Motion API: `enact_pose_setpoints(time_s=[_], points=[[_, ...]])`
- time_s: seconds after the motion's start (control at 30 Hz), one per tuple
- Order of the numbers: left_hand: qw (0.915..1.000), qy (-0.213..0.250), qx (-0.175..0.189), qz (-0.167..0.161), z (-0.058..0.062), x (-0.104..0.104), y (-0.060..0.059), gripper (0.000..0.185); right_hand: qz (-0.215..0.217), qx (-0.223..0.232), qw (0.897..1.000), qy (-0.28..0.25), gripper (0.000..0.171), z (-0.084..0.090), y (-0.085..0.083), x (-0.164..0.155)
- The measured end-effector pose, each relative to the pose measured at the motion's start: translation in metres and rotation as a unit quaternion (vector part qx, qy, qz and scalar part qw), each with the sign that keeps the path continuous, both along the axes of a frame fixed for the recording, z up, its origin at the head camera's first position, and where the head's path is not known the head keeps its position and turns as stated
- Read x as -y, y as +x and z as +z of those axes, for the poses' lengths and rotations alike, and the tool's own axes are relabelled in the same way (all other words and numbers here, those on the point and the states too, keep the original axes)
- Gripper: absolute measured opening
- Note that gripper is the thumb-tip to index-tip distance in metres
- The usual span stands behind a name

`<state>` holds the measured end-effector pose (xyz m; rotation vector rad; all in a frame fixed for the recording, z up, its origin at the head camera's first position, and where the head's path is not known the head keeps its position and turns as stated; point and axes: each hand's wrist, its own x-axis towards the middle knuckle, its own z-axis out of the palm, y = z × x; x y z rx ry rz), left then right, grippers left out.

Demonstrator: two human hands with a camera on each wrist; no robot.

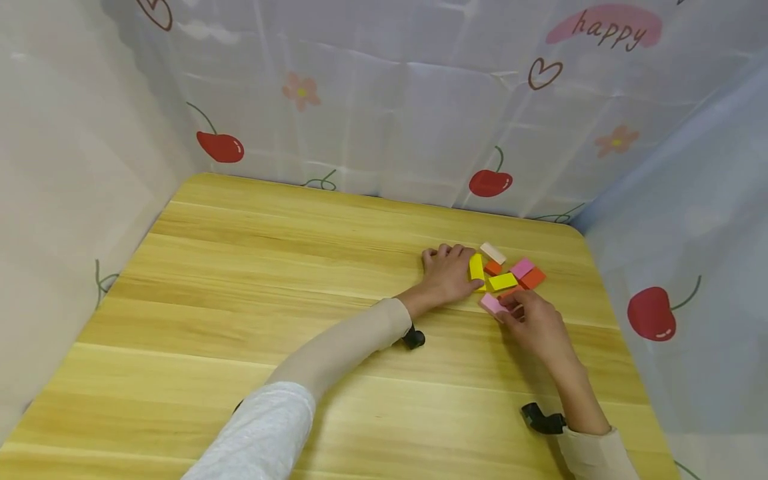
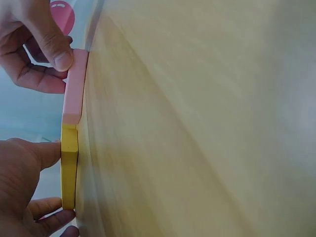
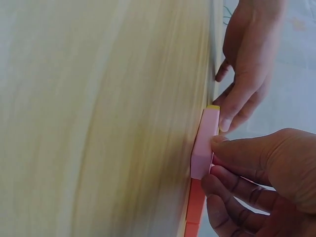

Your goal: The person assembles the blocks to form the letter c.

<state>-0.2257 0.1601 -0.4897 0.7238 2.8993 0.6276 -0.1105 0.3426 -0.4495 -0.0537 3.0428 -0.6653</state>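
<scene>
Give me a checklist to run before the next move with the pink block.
1. Right hand pinches the pink block at its near end: ok.
2. Pink block lies flat on the wooden table: ok.
3. Left hand rests on the table, thumb against the yellow block: ok.
4. Pink block free of the yellow block: not ok in the left wrist view, where their ends meet.
5. Other blocks clear of both hands: ok.
6. Firmness of the pinch: cannot tell.
</scene>
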Motion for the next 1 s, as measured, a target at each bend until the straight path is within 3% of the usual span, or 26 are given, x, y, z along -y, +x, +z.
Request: enact_pose_setpoints(time_s=[0.2, 0.5, 1.0], points=[[1.0, 0.001, 0.005, -0.004, -0.001, 0.018, -0.003, 0.071, 0.022, -0.015, 1.0, 0.002, 0.023, -0.002, -0.003, 0.005], [0.9998, -0.004, 0.018, -0.011, 0.001, 0.049, -0.006, 0.072, 0.032, 0.001, 0.999, -0.001, 0.021, -0.002, -0.011, 0.014], [0.9995, -0.003, 0.025, -0.017, 0.002, 0.104, -0.009, 0.073, 0.059, -0.029, 0.998, -0.01, 0.021, -0.006, -0.026, 0.026]])
